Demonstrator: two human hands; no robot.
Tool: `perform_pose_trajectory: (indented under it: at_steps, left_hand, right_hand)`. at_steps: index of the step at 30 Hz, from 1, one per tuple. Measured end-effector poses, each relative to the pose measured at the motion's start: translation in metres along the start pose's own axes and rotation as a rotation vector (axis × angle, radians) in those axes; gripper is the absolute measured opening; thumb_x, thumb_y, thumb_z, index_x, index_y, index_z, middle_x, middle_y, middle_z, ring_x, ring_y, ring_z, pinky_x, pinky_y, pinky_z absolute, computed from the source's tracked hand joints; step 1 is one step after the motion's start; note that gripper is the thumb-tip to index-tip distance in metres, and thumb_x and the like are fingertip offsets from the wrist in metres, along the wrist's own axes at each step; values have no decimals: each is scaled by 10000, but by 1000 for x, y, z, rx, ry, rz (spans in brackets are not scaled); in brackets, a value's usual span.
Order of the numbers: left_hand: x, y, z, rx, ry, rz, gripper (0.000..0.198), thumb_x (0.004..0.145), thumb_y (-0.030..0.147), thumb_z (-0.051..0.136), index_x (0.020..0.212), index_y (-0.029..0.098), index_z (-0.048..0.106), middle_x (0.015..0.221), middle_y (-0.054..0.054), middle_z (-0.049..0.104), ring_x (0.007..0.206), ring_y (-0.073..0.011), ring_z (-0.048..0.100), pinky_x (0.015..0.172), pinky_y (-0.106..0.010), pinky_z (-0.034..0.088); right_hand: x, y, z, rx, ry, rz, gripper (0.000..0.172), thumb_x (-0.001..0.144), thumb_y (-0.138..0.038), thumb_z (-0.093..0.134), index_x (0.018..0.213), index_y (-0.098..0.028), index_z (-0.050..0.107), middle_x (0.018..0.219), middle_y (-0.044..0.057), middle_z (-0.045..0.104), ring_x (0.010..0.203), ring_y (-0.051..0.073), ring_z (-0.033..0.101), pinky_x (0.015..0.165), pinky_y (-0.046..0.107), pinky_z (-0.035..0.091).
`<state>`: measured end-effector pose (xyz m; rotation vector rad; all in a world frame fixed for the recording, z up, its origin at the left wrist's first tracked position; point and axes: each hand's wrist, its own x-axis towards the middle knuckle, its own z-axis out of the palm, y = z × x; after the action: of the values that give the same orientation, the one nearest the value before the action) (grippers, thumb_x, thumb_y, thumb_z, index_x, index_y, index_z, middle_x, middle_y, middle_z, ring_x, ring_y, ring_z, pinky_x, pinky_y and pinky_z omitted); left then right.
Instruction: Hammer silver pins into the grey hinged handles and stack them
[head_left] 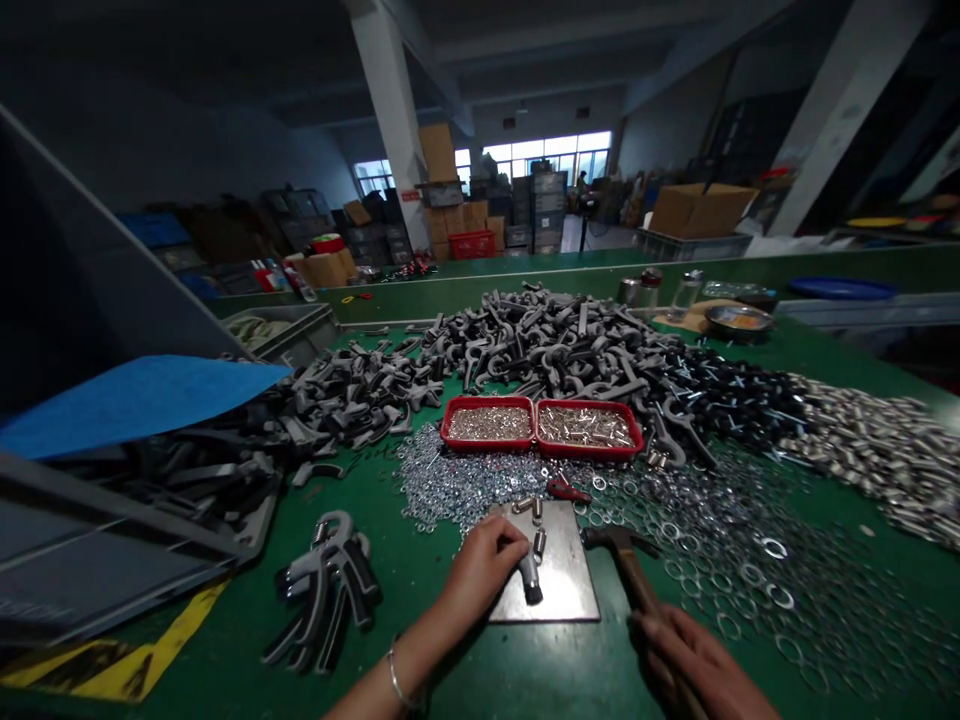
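On the metal plate [566, 590], my left hand [484, 560] has its thumb and fingers closed on a grey plastic part with a black end [530, 580]. Its far end is hidden under my fingers. Several small metal springs [539, 543] lie on the plate just beyond it. My right hand [694, 655] is wrapped around the wooden handle of a hammer [636, 575], whose dark claw head rests beside the plate's right edge. To the left, a few assembled hand grippers [334, 585] with grey and black handles and springs lie on the green tabletop.
Two red trays [534, 445] of tiny metal pieces stand beyond the plate. Around them spread nuts [465, 485], metal rings [720, 570], black screws [712, 395] and springs [877, 450]. Grey handles [540, 345] are heaped behind. A grey crate [135, 540] stands at left; a red-handled tool [568, 491] lies near.
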<state>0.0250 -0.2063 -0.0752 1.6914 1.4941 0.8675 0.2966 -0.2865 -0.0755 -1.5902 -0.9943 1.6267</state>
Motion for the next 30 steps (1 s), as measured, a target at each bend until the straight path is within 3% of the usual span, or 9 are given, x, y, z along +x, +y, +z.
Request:
perform_pose_trajectory:
  at_steps: [3,9,12,14,16,18,23,28,30]
  left_hand:
    - [6,-1,3,39,4,-10,133,826,198,588,720,170,662,765,-21,676,780,-198,637,734,-298,458]
    - [7,7,-4,162,-85,113,113,876,172,595,772,186,637,867,-39,654,912,-223,613,861,-357,444]
    - [0,9,-8,391,-161,288,70,887,222,642,945,184,646,1033,-84,661,1041,-276,579,978,-466,402]
    - [-9,8,-8,497,-118,331,525,800,330,764,1244,154,546,1255,-158,595,1165,-343,522,1017,-547,381]
    - [-20,5,-6,491,-51,299,1001,696,374,849,1480,136,274,1410,-216,476,1263,-393,449,1055,-605,348]
    - [-29,1,-2,449,-48,251,1138,718,322,829,1544,167,63,1408,-214,474,1250,-382,472,1056,-612,360]
    - [-32,-1,3,383,-110,171,1147,747,189,774,1557,217,-37,1414,-206,466,1251,-372,480,1067,-588,376]
    - [-30,0,2,356,-137,143,1057,747,200,774,1564,192,102,1261,-155,581,1167,-342,524,1081,-589,353]
    - [-31,0,2,330,-137,137,1007,757,202,762,1556,186,150,1245,-145,589,1172,-337,519,1097,-600,326]
  right_hand:
    - [7,-16,12,7,-28,14,493,760,-688,657,914,-221,614,668,-27,586,604,161,597,536,246,475]
    - [-1,-14,0,-237,24,-53,597,854,-668,551,1279,-248,536,742,12,689,616,212,658,484,278,508]
    - [-6,-26,-4,-465,17,-239,498,840,-604,596,1179,-241,634,976,98,770,859,291,729,676,342,598]
    - [-12,-42,-3,-600,-6,-402,393,888,-531,576,1165,-265,658,1154,94,751,1037,293,708,863,345,581]
    - [-18,-58,3,-682,-27,-517,345,956,-472,500,1227,-298,623,1208,66,734,1051,255,710,902,319,567]
    - [-19,-68,10,-736,-46,-585,338,992,-448,433,1248,-297,593,1224,68,722,1035,234,714,888,303,567]
    - [3,-59,21,-871,-142,-390,361,967,-501,426,965,-233,667,922,105,767,795,283,735,745,379,576]
    - [27,-40,0,-578,-76,-262,447,958,-554,421,1040,-213,698,923,86,763,856,280,713,729,360,564]
    - [35,-36,-9,-623,0,-285,448,953,-532,425,1061,-189,692,919,103,751,832,288,703,722,387,566]
